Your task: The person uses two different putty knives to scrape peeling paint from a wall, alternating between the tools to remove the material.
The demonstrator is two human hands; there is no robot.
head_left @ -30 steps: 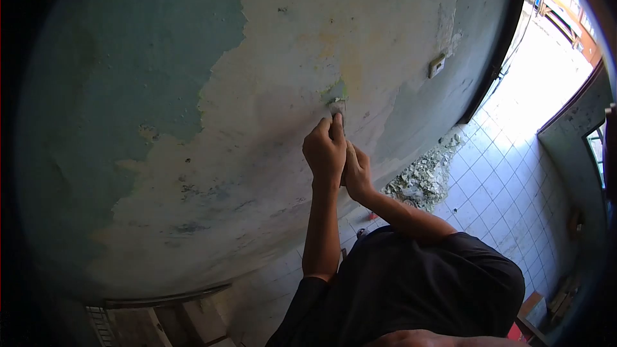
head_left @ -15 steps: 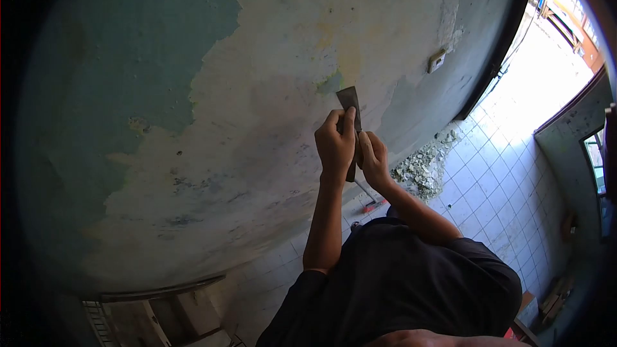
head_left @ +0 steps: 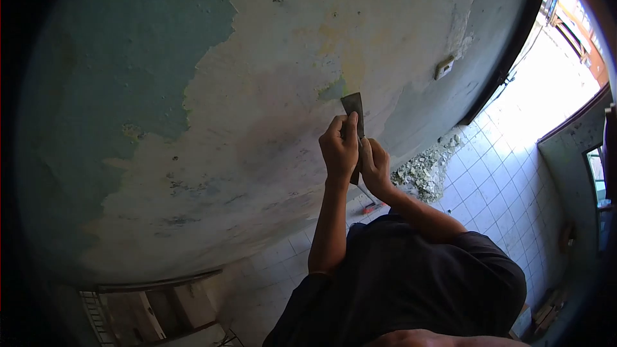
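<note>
A scraper point(head_left: 353, 104) with a flat, wide metal blade points up along the wall point(head_left: 276, 90). Its blade edge is right by a small leftover patch of green paint point(head_left: 333, 89). My left hand point(head_left: 340, 148) is closed round the scraper just below the blade, thumb lying along the metal. Lower down, my right hand point(head_left: 375, 164) wraps the handle from the other side. The end of the handle shows dark beneath my hands. Around the blade the wall is bare, pale plaster with yellowish stains.
Green paint point(head_left: 128, 45) still covers the wall at left. A white switch point(head_left: 444, 68) sits on the wall at right. Paint flakes point(head_left: 427, 170) lie heaped on the tiled floor point(head_left: 488, 180) beside the wall. A bright doorway point(head_left: 540, 77) opens at right; a wooden cabinet point(head_left: 160, 311) stands lower left.
The whole view has shifted slightly, so wall and hands sit a little lower in it. Both hands keep their hold on the scraper, its blade still beside the green patch.
</note>
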